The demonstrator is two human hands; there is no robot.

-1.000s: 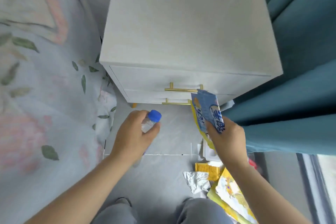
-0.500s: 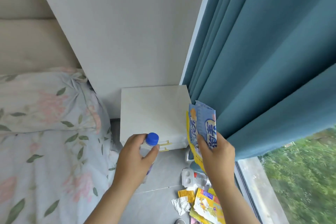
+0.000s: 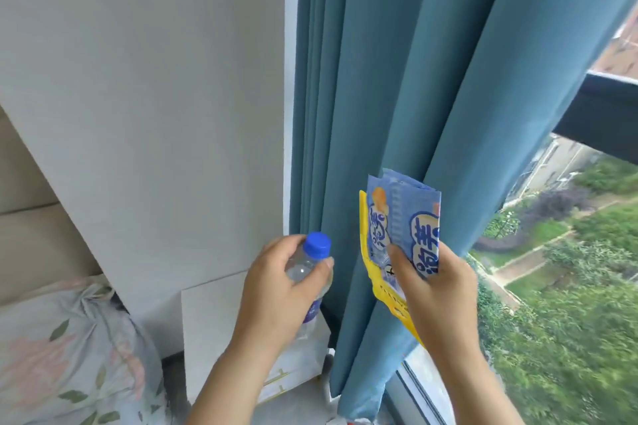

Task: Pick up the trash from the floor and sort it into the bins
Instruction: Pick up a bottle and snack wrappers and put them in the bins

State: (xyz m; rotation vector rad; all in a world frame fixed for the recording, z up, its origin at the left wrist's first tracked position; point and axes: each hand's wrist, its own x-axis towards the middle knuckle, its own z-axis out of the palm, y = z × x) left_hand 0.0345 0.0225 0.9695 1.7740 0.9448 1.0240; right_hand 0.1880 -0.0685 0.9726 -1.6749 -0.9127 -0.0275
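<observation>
Lifted higher, bottle (image 3: pixel 302 267) stands near upright, cap (image 3: pixel 318 246) up.

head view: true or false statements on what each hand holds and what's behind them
1. The left hand grips a clear bottle. True.
2. The bottle has no cap. False: a blue cap is on it.
3. The right hand is empty. False: it pinches a blue wrapper and a yellow wrapper together.
4. A teal curtain hangs behind the wrappers. True.
</observation>
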